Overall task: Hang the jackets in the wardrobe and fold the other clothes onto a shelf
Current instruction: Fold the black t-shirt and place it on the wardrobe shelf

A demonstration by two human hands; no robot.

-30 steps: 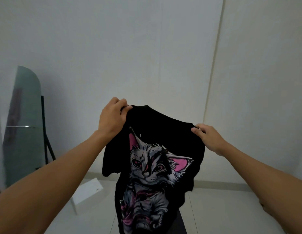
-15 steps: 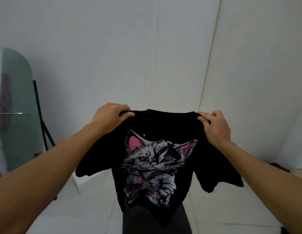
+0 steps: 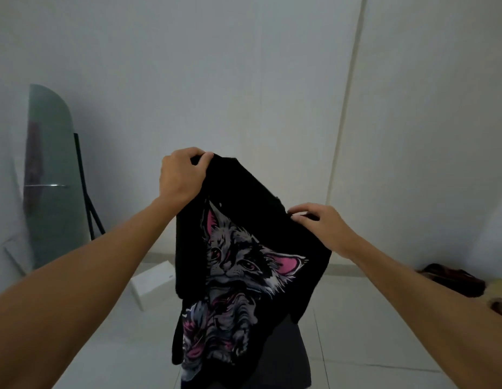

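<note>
Room: white walls, pale tiled floor [image 3: 370,332]. No wardrobe or shelf in view, so the drop-off spot can't be placed from here.

Left side: standing mirror [image 3: 52,175] leaning on a black stand, white box [image 3: 153,279] on the floor near its foot. Far right on the floor: heap of other clothes [image 3: 454,279], dark red and yellowish, pieces not separable.

Task item: black cat-print T-shirt [image 3: 244,265], held in mid-air in front of the person, print facing the camera. It hangs skewed: left corner high, right corner low, body bunched and twisted, one sleeve dangling on the left edge. Hem drops out of frame at the bottom.

Left hand [image 3: 181,175]: fingers curled round the top-left shoulder, thumb pinching cloth on top. Solid grip.
Right hand [image 3: 325,228]: fingertips pinch the top-right edge, lightly; looks like a thin bite of fabric.

Judgement: it's a tee, so it gets folded, not hung. Step in hand is squaring it up before the fold.

To do it well:
- Bring both hands level, pinch at the shoulder seams, same point each side.
- Deepen the right-hand pinch first; that one likely slips on a shake.
- Spread hands until the top edge goes taut, short snap to drop the twist.
- Check sleeves hang free, then fold sleeves in and halve.
</note>
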